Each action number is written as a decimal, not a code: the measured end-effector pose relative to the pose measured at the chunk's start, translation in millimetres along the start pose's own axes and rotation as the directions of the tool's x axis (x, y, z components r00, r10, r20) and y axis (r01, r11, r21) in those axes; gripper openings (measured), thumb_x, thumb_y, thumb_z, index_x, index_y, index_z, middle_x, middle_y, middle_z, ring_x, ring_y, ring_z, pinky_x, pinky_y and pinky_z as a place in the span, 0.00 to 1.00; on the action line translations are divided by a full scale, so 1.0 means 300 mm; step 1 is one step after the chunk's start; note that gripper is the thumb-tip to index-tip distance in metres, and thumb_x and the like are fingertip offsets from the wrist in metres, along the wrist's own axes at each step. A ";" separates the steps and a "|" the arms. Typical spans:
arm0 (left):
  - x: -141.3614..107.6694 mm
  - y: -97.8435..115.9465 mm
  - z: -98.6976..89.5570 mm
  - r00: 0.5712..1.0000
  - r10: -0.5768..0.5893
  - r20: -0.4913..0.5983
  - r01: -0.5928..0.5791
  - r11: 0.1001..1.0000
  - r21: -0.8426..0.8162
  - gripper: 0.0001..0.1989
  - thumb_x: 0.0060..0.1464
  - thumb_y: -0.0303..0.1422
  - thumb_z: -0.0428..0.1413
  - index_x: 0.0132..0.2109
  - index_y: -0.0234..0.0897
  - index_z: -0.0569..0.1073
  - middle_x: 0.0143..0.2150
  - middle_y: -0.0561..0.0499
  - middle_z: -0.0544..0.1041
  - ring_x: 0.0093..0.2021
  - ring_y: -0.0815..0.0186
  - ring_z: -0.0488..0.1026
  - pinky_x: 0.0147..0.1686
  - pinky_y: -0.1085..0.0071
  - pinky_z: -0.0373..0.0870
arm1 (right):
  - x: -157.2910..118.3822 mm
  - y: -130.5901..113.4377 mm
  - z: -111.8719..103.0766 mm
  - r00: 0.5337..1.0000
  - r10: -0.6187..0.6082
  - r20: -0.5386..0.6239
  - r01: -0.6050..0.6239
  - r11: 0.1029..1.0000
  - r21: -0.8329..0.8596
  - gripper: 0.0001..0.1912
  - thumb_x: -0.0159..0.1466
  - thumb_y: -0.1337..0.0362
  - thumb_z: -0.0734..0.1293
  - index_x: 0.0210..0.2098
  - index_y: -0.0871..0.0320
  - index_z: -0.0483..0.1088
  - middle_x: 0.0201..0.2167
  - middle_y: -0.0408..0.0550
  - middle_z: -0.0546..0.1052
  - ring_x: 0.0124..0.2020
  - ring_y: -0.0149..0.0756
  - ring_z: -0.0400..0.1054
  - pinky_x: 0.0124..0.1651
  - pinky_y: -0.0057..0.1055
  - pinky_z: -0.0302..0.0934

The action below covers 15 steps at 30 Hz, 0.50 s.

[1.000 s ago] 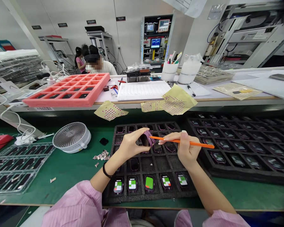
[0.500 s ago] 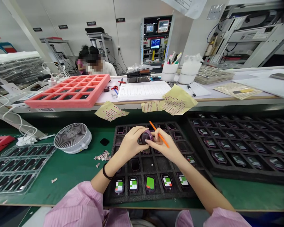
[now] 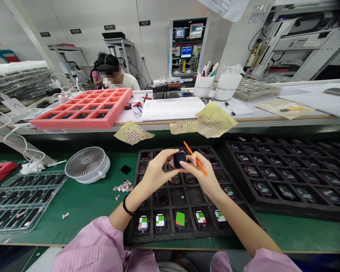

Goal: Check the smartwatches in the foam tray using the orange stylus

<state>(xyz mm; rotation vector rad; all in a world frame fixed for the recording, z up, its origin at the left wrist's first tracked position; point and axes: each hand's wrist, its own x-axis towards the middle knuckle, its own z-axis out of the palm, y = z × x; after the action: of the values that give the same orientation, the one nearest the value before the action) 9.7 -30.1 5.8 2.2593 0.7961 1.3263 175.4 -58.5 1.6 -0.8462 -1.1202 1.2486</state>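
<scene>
Between my two hands is a smartwatch (image 3: 179, 159) with a dark screen and purple case, held above a black foam tray (image 3: 184, 236). My left hand (image 3: 160, 166) grips its left side, fingers over the top edge and thumb below. My right hand (image 3: 202, 172) closes on the right side with the thumb on the screen's lower corner. An orange pen-like stick (image 3: 197, 160) is also tucked in the right hand's fingers, pointing up and left. In the tray's front row, several watches (image 3: 180, 220) show lit green and white screens; others behind are dark.
A second black foam tray (image 3: 289, 198) with watches lies to the right. On the left are a round grey fan (image 3: 87, 165), small paper scraps (image 3: 124, 186) and a clear plastic tray (image 3: 25, 200). The shelf ahead carries a pink foam tray (image 3: 110, 121) and papers. A person (image 3: 113, 71) sits beyond.
The watch has been turned so its dark screen faces me more squarely. My right hand and the orange stick have shifted slightly right.
</scene>
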 end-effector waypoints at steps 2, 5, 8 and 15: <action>0.002 0.004 -0.003 1.000 -0.025 0.005 0.025 0.999 -0.022 0.23 0.50 0.28 0.62 0.54 0.38 0.68 0.51 0.44 0.75 0.44 0.65 0.75 0.37 0.73 0.77 | 0.000 0.001 -0.002 1.000 -0.004 -0.013 0.004 1.000 0.019 0.23 0.54 0.55 0.74 0.24 0.55 0.54 0.32 0.42 0.73 0.33 0.32 0.70 0.38 0.33 0.73; 0.005 0.015 -0.010 0.996 -0.085 0.024 0.087 0.993 -0.086 0.23 0.50 0.28 0.63 0.53 0.37 0.68 0.51 0.44 0.76 0.43 0.66 0.76 0.37 0.73 0.77 | 0.005 0.005 -0.007 0.999 0.028 -0.017 -0.026 0.997 0.072 0.19 0.58 0.52 0.70 0.25 0.55 0.58 0.28 0.40 0.70 0.30 0.31 0.69 0.37 0.35 0.74; 0.007 0.023 -0.012 0.986 -0.159 0.046 0.164 0.971 -0.176 0.23 0.50 0.27 0.62 0.53 0.38 0.68 0.50 0.44 0.76 0.45 0.64 0.77 0.36 0.74 0.77 | 0.013 0.007 -0.010 0.998 0.060 0.006 -0.060 0.993 0.099 0.19 0.57 0.53 0.71 0.24 0.55 0.59 0.27 0.38 0.67 0.29 0.30 0.68 0.37 0.36 0.75; 0.018 0.018 -0.024 0.951 -0.303 -0.058 0.279 0.925 -0.256 0.24 0.48 0.30 0.64 0.52 0.37 0.66 0.42 0.47 0.79 0.40 0.65 0.78 0.34 0.75 0.76 | 0.014 -0.005 0.000 0.999 0.033 0.025 -0.034 0.997 0.073 0.23 0.53 0.56 0.75 0.23 0.55 0.54 0.26 0.37 0.64 0.30 0.31 0.69 0.37 0.39 0.76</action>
<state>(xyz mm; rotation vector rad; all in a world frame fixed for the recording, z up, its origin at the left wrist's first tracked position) 7.0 -30.4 16.0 1.8166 0.9061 1.3185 175.5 -54.7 3.7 -0.7997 -1.0762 1.3227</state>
